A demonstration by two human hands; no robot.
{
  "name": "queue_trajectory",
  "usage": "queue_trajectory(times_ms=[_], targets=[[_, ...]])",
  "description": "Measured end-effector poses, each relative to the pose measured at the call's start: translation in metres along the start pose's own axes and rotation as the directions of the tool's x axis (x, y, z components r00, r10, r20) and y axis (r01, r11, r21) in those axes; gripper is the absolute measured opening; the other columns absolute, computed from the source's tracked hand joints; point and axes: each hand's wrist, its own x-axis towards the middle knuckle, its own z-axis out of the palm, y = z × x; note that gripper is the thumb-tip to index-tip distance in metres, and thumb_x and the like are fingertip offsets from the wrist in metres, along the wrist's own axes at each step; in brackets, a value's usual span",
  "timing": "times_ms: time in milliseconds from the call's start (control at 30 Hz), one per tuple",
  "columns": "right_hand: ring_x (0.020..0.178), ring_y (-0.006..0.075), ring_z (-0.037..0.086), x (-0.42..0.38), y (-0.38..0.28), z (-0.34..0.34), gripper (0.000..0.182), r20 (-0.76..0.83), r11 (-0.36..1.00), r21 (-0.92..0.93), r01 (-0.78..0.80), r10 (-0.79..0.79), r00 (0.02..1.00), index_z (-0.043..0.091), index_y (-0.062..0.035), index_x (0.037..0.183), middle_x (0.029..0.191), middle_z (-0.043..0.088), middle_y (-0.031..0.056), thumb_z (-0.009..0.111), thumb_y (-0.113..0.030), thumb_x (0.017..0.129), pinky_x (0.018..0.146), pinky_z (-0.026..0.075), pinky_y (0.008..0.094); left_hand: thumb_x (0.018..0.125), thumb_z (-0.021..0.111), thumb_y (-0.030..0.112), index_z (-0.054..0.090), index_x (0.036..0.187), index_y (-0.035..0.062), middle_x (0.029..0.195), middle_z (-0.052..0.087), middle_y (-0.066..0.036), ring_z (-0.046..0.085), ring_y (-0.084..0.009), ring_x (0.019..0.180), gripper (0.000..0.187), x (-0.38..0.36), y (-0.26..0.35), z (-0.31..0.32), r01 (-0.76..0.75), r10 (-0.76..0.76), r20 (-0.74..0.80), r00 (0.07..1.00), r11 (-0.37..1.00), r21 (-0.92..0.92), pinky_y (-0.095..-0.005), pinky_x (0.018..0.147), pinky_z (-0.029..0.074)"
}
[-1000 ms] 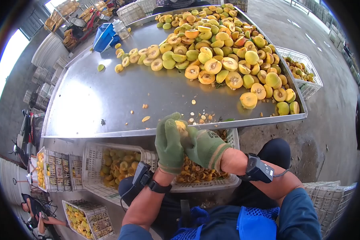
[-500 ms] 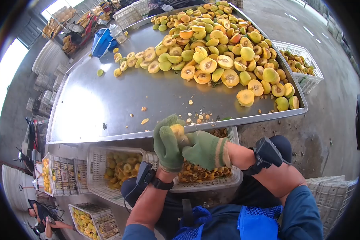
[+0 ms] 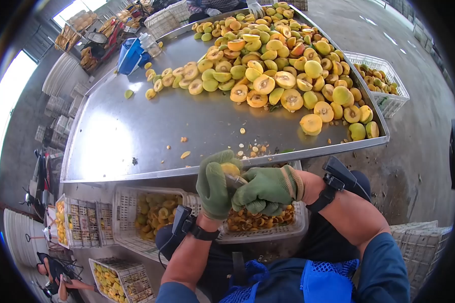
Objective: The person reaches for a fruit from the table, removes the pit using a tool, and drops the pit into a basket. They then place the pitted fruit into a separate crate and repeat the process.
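The knit-gloved left hand (image 3: pixel 213 188) clasps a rounded yellow fruit (image 3: pixel 230 168); the right hand (image 3: pixel 266 188) grips a slim metallic tool (image 3: pixel 239 179).

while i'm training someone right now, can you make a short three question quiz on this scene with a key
1. Which hand is wrapped around the yellow fruit piece?
2. True or false: every fruit in the pile is whole and uncut.
3. Where on the table does most of the pile lie?
a) near left corner
b) far and right side
c) along the left edge only

Key:
1. The left hand.
2. False; many are halves with cut faces showing.
3. b
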Motion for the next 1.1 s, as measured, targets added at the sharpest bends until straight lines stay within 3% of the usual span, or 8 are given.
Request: queue_trajectory(times_ms=[67, 267, 367, 567, 667, 867, 967, 1100], targets=[[0.044, 0.0154, 0.054, 0.003, -0.004, 0.007, 0.022, -0.144, 0.988, -0.153, -0.031, 0.008, 0.990, 0.066, -0.0028, 0.090, 0.063, 0.057, 0.0041, 0.066, -0.025, 0.088, 0.037, 0.044, 0.0310, 0.109, 0.043, 0.047, 0.061, 0.125, 0.0013, 0.103, 0.070, -0.010, 0.069, -0.0177, 0.090, 0.052, 0.000, 0.002, 0.000, 0.022, -0.022, 0.000, 1.000, 0.999, 0.028, -0.0320, 0.081, 0.058], [0.045, 0.0109, 0.053, 0.004, 0.005, 0.001, 0.026, -0.084, 0.996, -0.090, -0.015, 0.008, 0.996, 0.069, -0.0036, 0.101, 0.065, 0.058, 0.0005, 0.065, -0.028, 0.091, 0.039, 0.043, 0.0253, 0.109, 0.040, 0.052, 0.059, 0.130, -0.0011, 0.105, 0.070, -0.012, 0.070, -0.0180, 0.093, 0.060, 0.013, 0.024, -0.013, 0.248, -0.209, 0.254, 0.944, 0.960, -0.132, -0.0318, 0.082, 0.059], [0.045, 0.0099, 0.052, 0.001, -0.001, 0.006, 0.026, -0.119, 0.985, -0.165, -0.044, 0.025, 0.993, 0.069, -0.0034, 0.102, 0.066, 0.058, 0.0002, 0.065, -0.027, 0.092, 0.039, 0.042, 0.0248, 0.109, 0.039, 0.053, 0.062, 0.126, -0.0030, 0.101, 0.071, -0.013, 0.071, -0.0181, 0.087, 0.063, 0.022, 0.032, -0.020, 0.285, -0.260, 0.339, 0.904, 0.958, -0.023, -0.0314, 0.080, 0.060], [0.046, 0.0148, 0.053, 0.014, 0.018, 0.008, 0.021, -0.028, 0.998, 0.059, -0.025, 0.026, 0.999, 0.065, -0.0047, 0.095, 0.064, 0.058, 0.0036, 0.067, -0.025, 0.089, 0.040, 0.044, 0.0301, 0.111, 0.042, 0.035, 0.069, 0.112, -0.0029, 0.090, 0.071, -0.010, 0.069, -0.0148, 0.077, 0.047, 0.009, 0.026, -0.008, 0.356, -0.348, 0.093, 0.933, 0.929, -0.096, -0.0276, 0.071, 0.057], [0.046, 0.0153, 0.053, 0.010, 0.016, 0.008, 0.022, 0.036, 0.992, 0.111, 0.061, -0.065, 0.997, 0.066, -0.0037, 0.098, 0.066, 0.060, 0.0046, 0.066, -0.024, 0.089, 0.041, 0.045, 0.0315, 0.111, 0.042, 0.034, 0.068, 0.111, -0.0030, 0.090, 0.071, -0.009, 0.068, -0.0137, 0.074, 0.046, 0.005, 0.024, -0.006, 0.222, -0.216, 0.064, 0.974, 0.970, -0.098, -0.0262, 0.067, 0.056], [0.046, 0.0162, 0.055, 0.032, 0.038, 0.009, 0.021, -0.170, 0.958, -0.181, 0.224, -0.255, 0.952, 0.067, -0.0031, 0.095, 0.066, 0.061, 0.0055, 0.066, -0.023, 0.089, 0.040, 0.045, 0.0323, 0.111, 0.042, 0.031, 0.069, 0.110, -0.0019, 0.087, 0.071, -0.009, 0.067, -0.0132, 0.075, 0.043, 0.006, 0.022, -0.001, 0.296, -0.294, 0.034, 0.955, 0.954, -0.046, -0.0262, 0.068, 0.055], [0.045, 0.0166, 0.054, 0.011, 0.016, 0.012, 0.020, -0.078, 0.999, -0.039, 0.001, -0.004, 0.997, 0.067, -0.0032, 0.095, 0.066, 0.060, 0.0052, 0.065, -0.022, 0.089, 0.039, 0.043, 0.0331, 0.110, 0.045, 0.045, 0.069, 0.107, -0.0033, 0.087, 0.072, -0.011, 0.069, -0.0171, 0.076, 0.054, 0.006, 0.016, -0.002, 0.106, -0.113, 0.042, 0.993, 0.984, 0.140, -0.0299, 0.070, 0.059], [0.042, 0.0113, 0.047, 0.002, 0.018, 0.014, 0.021, 0.035, 0.994, 0.112, 0.018, -0.022, 0.999, 0.069, -0.0034, 0.100, 0.063, 0.055, 0.0002, 0.064, -0.022, 0.091, 0.037, 0.037, 0.0275, 0.108, 0.043, 0.052, 0.067, 0.113, -0.0034, 0.090, 0.072, -0.012, 0.070, -0.0181, 0.080, 0.061, 0.005, 0.012, -0.002, 0.045, -0.050, 0.039, 0.998, 0.993, 0.106, -0.0314, 0.073, 0.059]])
